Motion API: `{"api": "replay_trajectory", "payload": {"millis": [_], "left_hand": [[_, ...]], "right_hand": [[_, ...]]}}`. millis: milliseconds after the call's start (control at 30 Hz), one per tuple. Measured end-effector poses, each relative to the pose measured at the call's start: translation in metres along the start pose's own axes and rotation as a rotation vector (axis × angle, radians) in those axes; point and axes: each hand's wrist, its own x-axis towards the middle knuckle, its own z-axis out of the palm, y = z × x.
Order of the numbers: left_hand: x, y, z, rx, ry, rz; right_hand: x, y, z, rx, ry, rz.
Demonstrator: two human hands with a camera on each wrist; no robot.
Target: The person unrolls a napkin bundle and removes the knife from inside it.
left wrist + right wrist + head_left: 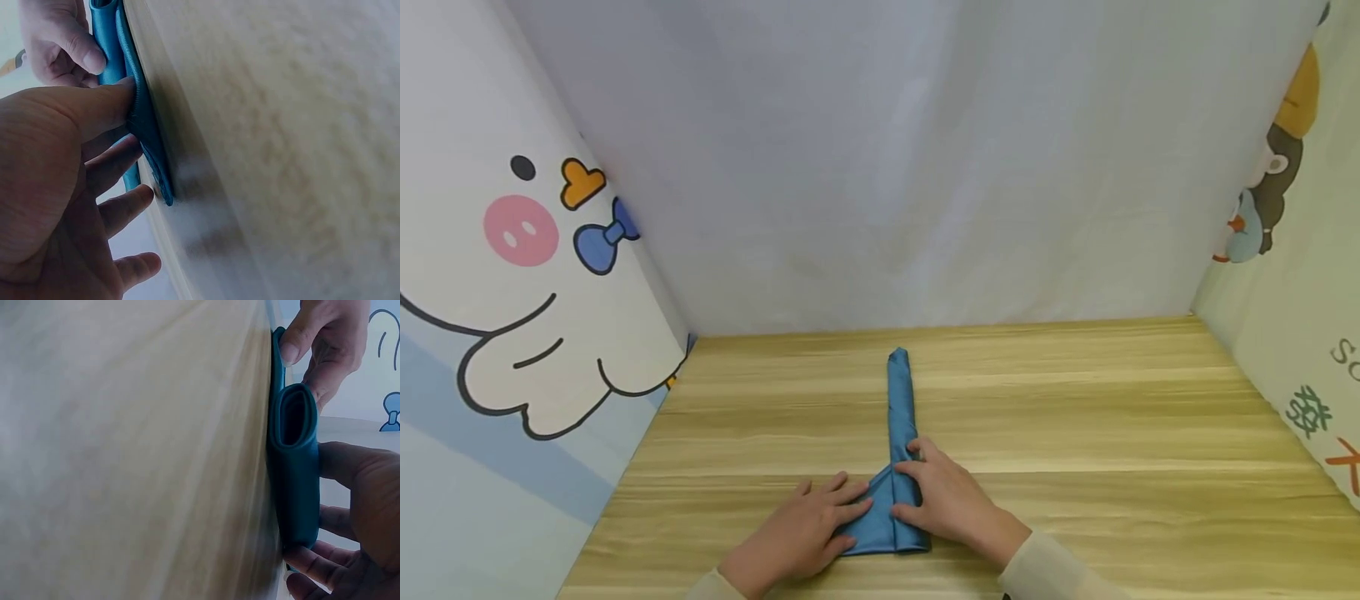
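A shiny blue cloth (901, 400) lies on the table, its right side rolled into a narrow tube that points away from me. A flat, slanted flap (874, 525) spreads left from the near part of the tube. My left hand (805, 525) rests on this flap with its fingers spread. Over the near half of the tube, my right hand (951, 496) holds the roll with bent fingers and thumb. The right wrist view shows the coiled open end of the roll (294, 469) beside the right thumb. In the left wrist view, the left thumb touches the cloth's edge (140, 106).
The wooden table (1075, 417) has a pale curtain (887, 167) along its back edge. A panel with a cartoon duck (520, 233) stands on the left, and another printed panel (1300, 317) on the right.
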Motion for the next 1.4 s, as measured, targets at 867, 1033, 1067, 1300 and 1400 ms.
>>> {"api": "replay_trajectory", "payload": {"millis": [867, 1033, 1067, 1300, 1400], "left_hand": [[0.001, 0.000, 0.001, -0.007, 0.000, -0.006], [0.001, 0.000, 0.000, -0.006, -0.013, -0.005], [0.001, 0.000, -0.001, -0.004, -0.015, -0.004], [-0.001, -0.001, -0.001, 0.015, 0.001, 0.006], [-0.001, -0.002, 0.000, 0.013, 0.004, 0.007]], "right_hand": [[0.004, -0.006, 0.005, -0.110, 0.022, -0.042], [0.005, -0.006, 0.004, -0.098, 0.007, -0.022], [0.004, -0.006, 0.003, -0.091, 0.005, -0.019], [0.002, -0.006, 0.000, -0.050, 0.004, -0.006], [0.001, -0.005, 0.001, -0.037, 0.000, 0.008]]}}
